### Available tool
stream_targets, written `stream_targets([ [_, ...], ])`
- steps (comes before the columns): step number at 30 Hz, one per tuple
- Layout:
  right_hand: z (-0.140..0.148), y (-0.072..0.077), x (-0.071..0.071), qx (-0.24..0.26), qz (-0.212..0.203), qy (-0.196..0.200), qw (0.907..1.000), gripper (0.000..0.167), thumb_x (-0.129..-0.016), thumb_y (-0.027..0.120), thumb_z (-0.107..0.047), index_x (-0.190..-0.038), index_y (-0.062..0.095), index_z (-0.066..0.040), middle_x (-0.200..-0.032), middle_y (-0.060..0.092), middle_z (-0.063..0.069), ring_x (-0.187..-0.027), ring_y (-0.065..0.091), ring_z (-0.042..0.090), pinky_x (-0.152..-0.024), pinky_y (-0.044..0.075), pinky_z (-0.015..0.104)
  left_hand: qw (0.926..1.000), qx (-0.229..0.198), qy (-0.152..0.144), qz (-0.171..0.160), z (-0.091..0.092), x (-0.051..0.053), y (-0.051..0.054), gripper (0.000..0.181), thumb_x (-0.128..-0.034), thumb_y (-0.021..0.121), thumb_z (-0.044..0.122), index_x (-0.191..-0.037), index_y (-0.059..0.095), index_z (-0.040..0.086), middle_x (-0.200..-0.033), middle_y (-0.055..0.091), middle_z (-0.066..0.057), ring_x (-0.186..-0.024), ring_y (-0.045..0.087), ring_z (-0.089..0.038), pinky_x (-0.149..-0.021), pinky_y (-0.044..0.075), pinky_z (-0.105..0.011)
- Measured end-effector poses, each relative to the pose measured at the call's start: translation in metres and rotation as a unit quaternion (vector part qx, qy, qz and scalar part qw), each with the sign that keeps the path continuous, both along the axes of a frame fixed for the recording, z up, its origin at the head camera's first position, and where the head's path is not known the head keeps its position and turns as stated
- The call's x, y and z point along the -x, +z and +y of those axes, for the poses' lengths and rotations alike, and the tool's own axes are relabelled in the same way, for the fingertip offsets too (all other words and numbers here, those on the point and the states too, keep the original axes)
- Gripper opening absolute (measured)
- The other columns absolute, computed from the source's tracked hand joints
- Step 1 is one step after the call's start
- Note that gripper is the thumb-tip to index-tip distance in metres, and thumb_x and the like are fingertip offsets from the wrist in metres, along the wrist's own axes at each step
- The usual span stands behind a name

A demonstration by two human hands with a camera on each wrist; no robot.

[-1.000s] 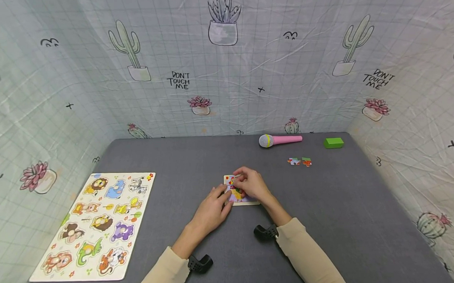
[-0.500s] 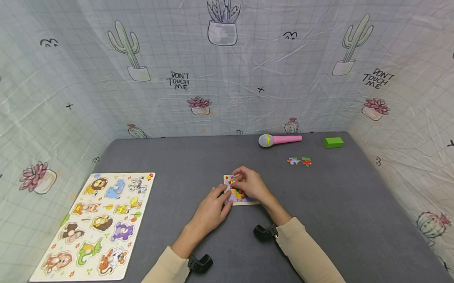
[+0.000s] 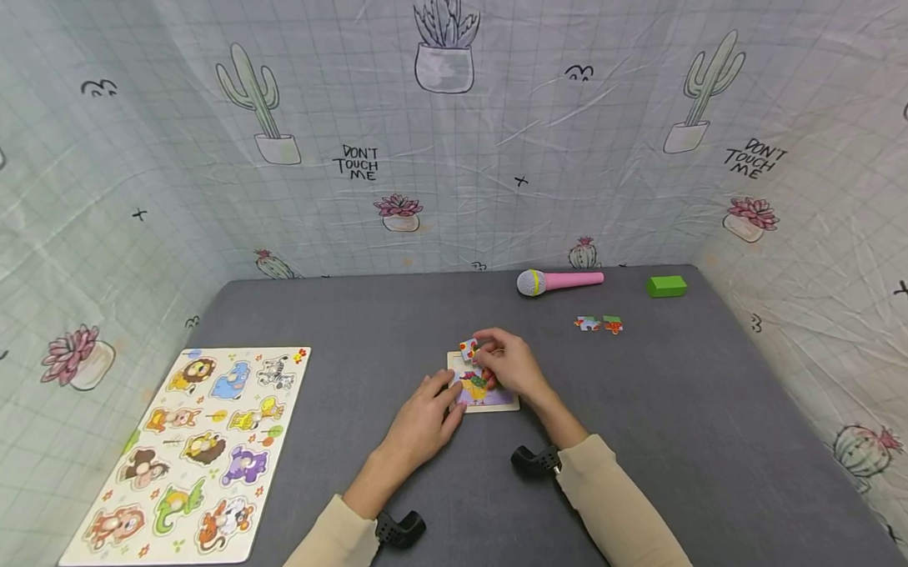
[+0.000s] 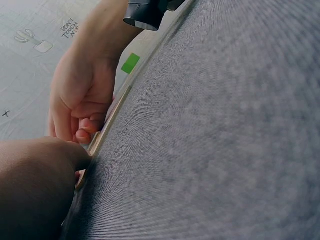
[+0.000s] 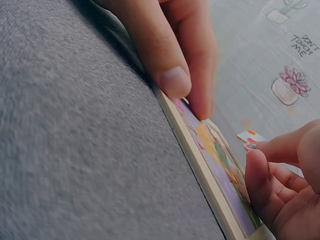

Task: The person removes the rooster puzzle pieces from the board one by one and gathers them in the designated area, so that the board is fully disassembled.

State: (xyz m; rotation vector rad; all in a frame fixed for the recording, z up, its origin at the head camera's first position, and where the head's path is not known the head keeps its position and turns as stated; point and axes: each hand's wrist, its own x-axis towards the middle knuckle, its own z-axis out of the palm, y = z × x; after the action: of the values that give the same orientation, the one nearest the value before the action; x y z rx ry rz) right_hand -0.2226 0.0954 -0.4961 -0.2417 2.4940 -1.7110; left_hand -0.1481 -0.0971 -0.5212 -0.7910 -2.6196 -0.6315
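On ribbed grey cloth (image 3: 617, 436), left hand (image 3: 423, 414) rests relaxed on a pale-rimmed puzzle (image 3: 496, 405); right hand (image 3: 513, 366) pinches a jigsaw piece (image 3: 467, 348); creased backdrop (image 3: 538, 105) reads "DON'T TOUCH ME".

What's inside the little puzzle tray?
Inside the tray is a puzzle picture with yellow, green and purple. The right hand, pinching a piece, hides the upper right, and the left hand covers some of the left side, so I can't see there.

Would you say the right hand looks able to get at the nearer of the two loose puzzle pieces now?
Probably yes: nothing stands between the right hand and the nearer loose piece, though the hand pinches another piece, which may need setting down first.
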Motion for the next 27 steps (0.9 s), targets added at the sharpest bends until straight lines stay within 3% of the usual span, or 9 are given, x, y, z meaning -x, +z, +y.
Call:
stream_targets([
  [7, 0.010, -0.002, 0.006, 0.014, 0.017, -0.026, 0.9994, 0.035, -0.095, 0.066, -0.007, -0.130, 0.065, -0.003, -0.093, 0.069, 0.017, -0.052, 0.058, 0.013, -0.048, 0.054, 0.027, 1.0000, 0.005, 0.005, -0.007, 0.001, 0.000, 0.000, 0.033, -0.0982, 0.065, 0.023, -0.123, 0.070, 0.001, -0.133, 0.063, -0.017, -0.126, 0.061, -0.035, -0.107, 0.047, -0.053],
  [13, 0.020, -0.001, 0.011, 0.050, 0.011, -0.067, 0.9964, 0.030, -0.092, 0.066, -0.003, -0.122, 0.064, -0.001, -0.092, 0.070, 0.020, -0.054, 0.058, 0.014, -0.050, 0.053, 0.027, 0.9999, 0.003, 0.006, -0.014, 0.000, 0.000, 0.000, 0.034, -0.0981, 0.065, 0.024, -0.123, 0.070, 0.001, -0.134, 0.062, -0.017, -0.127, 0.060, -0.035, -0.108, 0.046, -0.053],
  [27, 0.048, -0.001, 0.021, 0.055, 0.025, -0.145, 0.9875, 0.028, -0.092, 0.069, -0.005, -0.119, 0.068, 0.000, -0.093, 0.071, 0.023, -0.055, 0.061, 0.012, -0.051, 0.056, 0.027, 0.9997, 0.008, 0.013, -0.017, 0.001, -0.001, 0.001, 0.035, -0.0979, 0.065, 0.024, -0.124, 0.070, 0.002, -0.135, 0.062, -0.016, -0.129, 0.060, -0.033, -0.109, 0.045, -0.051],
])
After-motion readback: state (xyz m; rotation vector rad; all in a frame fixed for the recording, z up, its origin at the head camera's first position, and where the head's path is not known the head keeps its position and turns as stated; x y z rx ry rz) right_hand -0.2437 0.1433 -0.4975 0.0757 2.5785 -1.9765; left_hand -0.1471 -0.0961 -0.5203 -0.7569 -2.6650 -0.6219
